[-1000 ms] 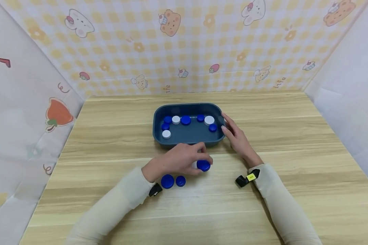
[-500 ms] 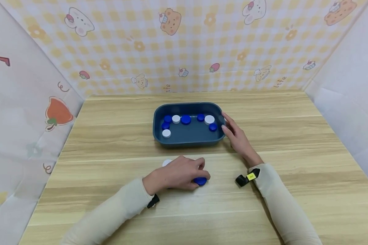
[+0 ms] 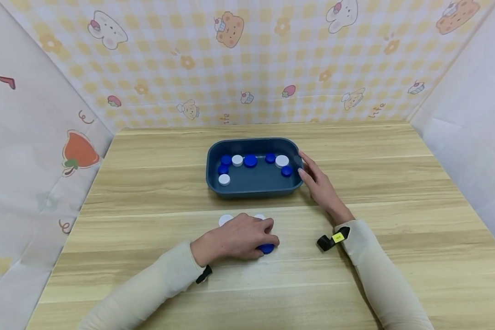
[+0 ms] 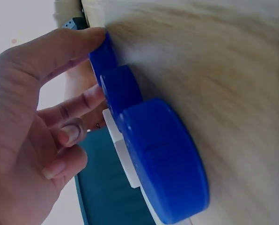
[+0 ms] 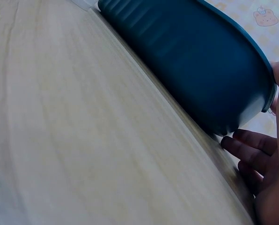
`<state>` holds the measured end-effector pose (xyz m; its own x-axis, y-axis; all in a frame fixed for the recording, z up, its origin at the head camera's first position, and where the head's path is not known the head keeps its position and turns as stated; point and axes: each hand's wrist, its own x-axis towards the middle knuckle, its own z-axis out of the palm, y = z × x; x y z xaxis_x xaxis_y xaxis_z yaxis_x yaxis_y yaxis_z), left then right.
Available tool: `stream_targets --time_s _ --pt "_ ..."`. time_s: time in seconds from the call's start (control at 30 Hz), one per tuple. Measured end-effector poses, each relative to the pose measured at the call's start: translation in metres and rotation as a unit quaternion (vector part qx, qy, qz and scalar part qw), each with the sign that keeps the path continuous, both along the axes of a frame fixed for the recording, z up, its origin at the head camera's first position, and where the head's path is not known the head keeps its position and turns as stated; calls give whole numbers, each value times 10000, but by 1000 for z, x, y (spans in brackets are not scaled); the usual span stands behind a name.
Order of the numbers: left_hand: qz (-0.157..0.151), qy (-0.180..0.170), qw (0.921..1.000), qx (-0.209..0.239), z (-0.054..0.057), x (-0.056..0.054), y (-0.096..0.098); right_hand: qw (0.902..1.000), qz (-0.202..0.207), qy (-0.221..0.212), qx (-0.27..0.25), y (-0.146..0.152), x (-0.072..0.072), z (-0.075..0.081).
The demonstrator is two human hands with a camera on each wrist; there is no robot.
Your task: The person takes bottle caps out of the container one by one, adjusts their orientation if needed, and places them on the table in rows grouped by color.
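Observation:
My left hand (image 3: 241,236) pinches a blue bottle cap (image 3: 266,249) between thumb and finger, low over the table. In the left wrist view, the pinched blue cap (image 4: 103,58) is at the far end of a row with a middle blue cap (image 4: 121,91) and a large blue cap (image 4: 165,161). White caps (image 4: 125,157) show beside that row. In the head view, one white cap (image 3: 225,220) and another white cap (image 3: 259,216) peek out past the hand. My right hand (image 3: 323,192) rests its fingers against the right end of the dark blue tray (image 3: 253,195).
Inside the tray lie several blue caps and white caps, such as a blue cap (image 3: 250,161) and a white cap (image 3: 282,161), along its back and sides. A patterned cloth wall (image 3: 255,64) stands behind the wooden table (image 3: 379,183).
My left hand has moved toward the near edge with the blue cap, away from the tray. White caps now show behind it, and it covers the two other blue caps. The right hand stays put.

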<state>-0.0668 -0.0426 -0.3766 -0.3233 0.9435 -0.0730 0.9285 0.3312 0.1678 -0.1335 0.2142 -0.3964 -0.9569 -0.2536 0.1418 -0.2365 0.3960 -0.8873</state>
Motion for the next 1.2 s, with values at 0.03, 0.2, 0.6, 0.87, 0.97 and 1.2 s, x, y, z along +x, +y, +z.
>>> stream_targets --time_s 0.03,0.2,0.6,0.87,0.97,1.2 --pt "-11 -1 10000 12 0 0 0 10000 -20 12 -9 0 1 1" --pt "-122 29 9999 95 1 -1 -1 10000 -48 -11 -22 -1 2 4" --pt "-118 92 9998 97 -1 -3 -4 10000 -22 -15 -15 0 0 1" --pt "-96 -28 9999 86 0 -3 -4 10000 -33 -34 -29 1 0 -1" --pt "-98 -150 9997 178 3 -3 -4 10000 -38 -48 -32 0 0 -1" --pt "53 -149 9964 836 30 -23 -9 10000 -55 -74 0 0 0 -1"
